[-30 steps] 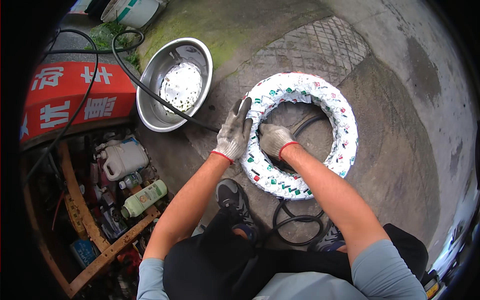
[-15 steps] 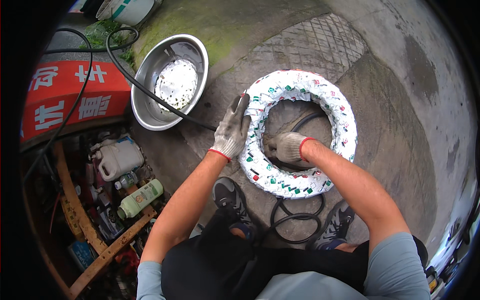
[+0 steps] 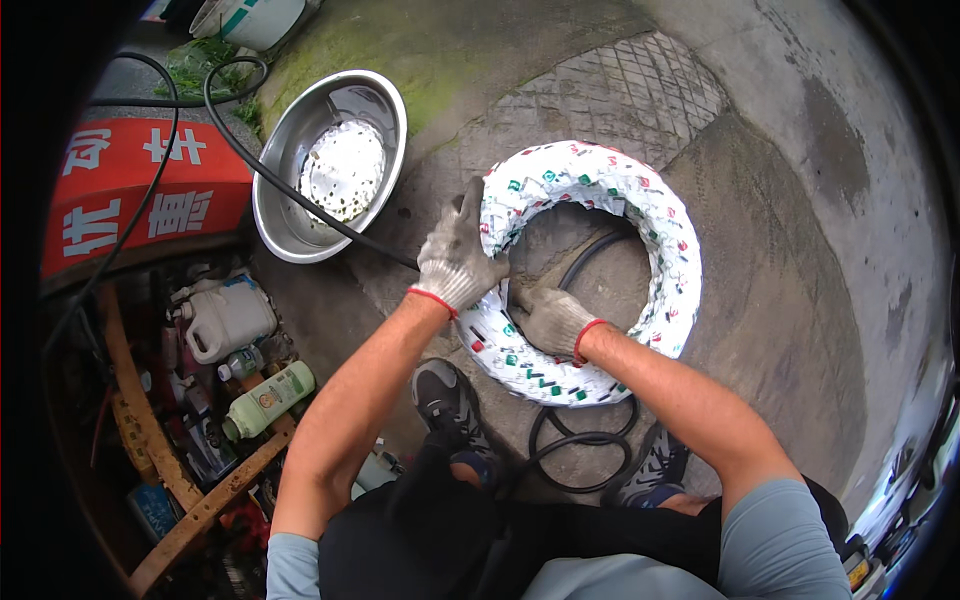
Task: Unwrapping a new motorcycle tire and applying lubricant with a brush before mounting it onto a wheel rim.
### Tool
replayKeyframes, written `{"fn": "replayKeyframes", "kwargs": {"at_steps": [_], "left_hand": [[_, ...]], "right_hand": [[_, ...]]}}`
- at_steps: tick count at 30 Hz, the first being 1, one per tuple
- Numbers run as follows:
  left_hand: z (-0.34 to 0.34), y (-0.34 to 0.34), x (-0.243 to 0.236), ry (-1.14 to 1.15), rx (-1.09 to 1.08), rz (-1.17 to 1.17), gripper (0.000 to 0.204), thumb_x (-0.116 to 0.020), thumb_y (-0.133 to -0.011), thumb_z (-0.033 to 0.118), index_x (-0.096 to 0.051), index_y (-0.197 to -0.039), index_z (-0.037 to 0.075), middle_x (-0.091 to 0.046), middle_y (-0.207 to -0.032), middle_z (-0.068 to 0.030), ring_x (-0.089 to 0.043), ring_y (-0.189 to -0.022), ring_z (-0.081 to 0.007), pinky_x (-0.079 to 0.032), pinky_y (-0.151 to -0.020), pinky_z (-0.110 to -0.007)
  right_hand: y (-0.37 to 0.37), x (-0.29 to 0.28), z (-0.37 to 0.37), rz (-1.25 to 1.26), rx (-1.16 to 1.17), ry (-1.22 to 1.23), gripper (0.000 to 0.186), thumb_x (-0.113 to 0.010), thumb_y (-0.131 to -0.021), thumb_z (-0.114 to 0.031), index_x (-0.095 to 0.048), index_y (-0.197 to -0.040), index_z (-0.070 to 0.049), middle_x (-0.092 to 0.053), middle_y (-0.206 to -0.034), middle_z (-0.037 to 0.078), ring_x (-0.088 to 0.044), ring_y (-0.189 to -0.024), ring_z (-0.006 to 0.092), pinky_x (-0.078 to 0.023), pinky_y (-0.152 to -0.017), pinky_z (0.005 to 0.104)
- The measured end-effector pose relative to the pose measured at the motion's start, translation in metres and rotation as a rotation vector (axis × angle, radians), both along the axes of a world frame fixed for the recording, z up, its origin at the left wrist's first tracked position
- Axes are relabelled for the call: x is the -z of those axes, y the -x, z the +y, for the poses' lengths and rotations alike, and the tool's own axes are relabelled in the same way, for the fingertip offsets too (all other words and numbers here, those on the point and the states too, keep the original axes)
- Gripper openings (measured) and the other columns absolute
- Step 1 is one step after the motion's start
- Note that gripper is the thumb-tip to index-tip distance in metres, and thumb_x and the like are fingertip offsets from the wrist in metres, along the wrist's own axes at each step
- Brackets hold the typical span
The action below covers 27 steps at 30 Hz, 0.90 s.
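Note:
A tyre [image 3: 672, 260] wrapped in white strip with small red, green and black prints lies flat on the ground before me. Gloved in grey and white with a red cuff, my left hand [image 3: 455, 250] is closed over the ring's left side, its fingers pointing away from me. My right hand [image 3: 553, 315], in a matching glove, reaches into the ring's hole. Its curled fingers press at the inner left edge, close below the left thumb; the fingertips are partly hidden. A black hose [image 3: 590, 262] passes through the hole behind the right hand.
Left of the ring stands a steel basin [image 3: 268, 215] with shallow liquid and bits in it. Nearer me, a wooden-framed crate [image 3: 205, 515] holds a white jug [image 3: 230, 318] and a pale green bottle [image 3: 268, 400]. Coiled hose [image 3: 580, 485] lies between my shoes. A red printed panel [image 3: 150, 185] is at far left.
My right hand has shifted left to the ring's inner left edge. The left hand has slid slightly nearer, its thumb turned inward over the ring. The ring's left side looks slightly tilted.

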<state>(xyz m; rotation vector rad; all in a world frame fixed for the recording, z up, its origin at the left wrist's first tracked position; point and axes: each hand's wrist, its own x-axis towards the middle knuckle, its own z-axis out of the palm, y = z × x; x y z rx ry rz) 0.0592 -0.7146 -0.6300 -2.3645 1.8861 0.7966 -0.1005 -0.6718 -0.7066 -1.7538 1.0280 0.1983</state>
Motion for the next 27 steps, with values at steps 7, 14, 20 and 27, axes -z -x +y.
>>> {"fn": "replayKeyframes", "kwargs": {"at_steps": [7, 14, 20, 27], "left_hand": [[-0.012, -0.014, 0.015, 0.157, 0.303, 0.149, 0.065, -0.061, -0.090, 0.022, -0.035, -0.149, 0.010, -0.041, -0.145, -0.0263, -0.046, -0.130, -0.0429, -0.040, -0.108, -0.046], [0.025, -0.019, 0.047, 0.290, 0.102, 0.282, 0.050, -0.047, -0.098, 0.018, -0.041, -0.147, 0.015, -0.037, -0.149, -0.0254, -0.043, -0.133, -0.0426, -0.038, -0.110, -0.045], [0.020, -0.016, 0.045, 0.289, 0.084, 0.289, 0.049, -0.047, -0.098, 0.017, -0.042, -0.146, 0.016, -0.038, -0.149, -0.0230, -0.046, -0.132, -0.0413, -0.040, -0.108, -0.045], [0.019, -0.016, 0.048, 0.308, 0.109, 0.273, 0.048, -0.045, -0.099, 0.018, -0.042, -0.147, 0.019, -0.039, -0.149, -0.0215, -0.048, -0.130, -0.0407, -0.041, -0.107, -0.045]], "right_hand": [[-0.027, 0.014, -0.013, -0.087, 0.497, 0.079, 0.033, -0.045, -0.096, -0.027, -0.062, -0.104, 0.000, -0.064, -0.108, 0.029, -0.061, -0.104, 0.0440, -0.048, -0.090, 0.0498], [-0.014, 0.034, -0.009, -0.094, 0.367, 0.103, 0.035, -0.046, -0.097, -0.027, -0.063, -0.112, 0.000, -0.063, -0.112, 0.029, -0.061, -0.106, 0.0428, -0.048, -0.091, 0.0494], [0.019, 0.016, 0.006, -0.021, -0.238, 0.251, 0.041, -0.048, -0.095, -0.028, -0.056, -0.130, -0.008, -0.066, -0.109, 0.025, -0.065, -0.102, 0.0395, -0.051, -0.089, 0.0474], [0.036, 0.010, -0.052, 0.018, -0.311, 0.073, 0.039, -0.043, -0.100, -0.033, -0.063, -0.123, -0.009, -0.065, -0.114, 0.023, -0.064, -0.105, 0.0383, -0.051, -0.092, 0.0430]]}}
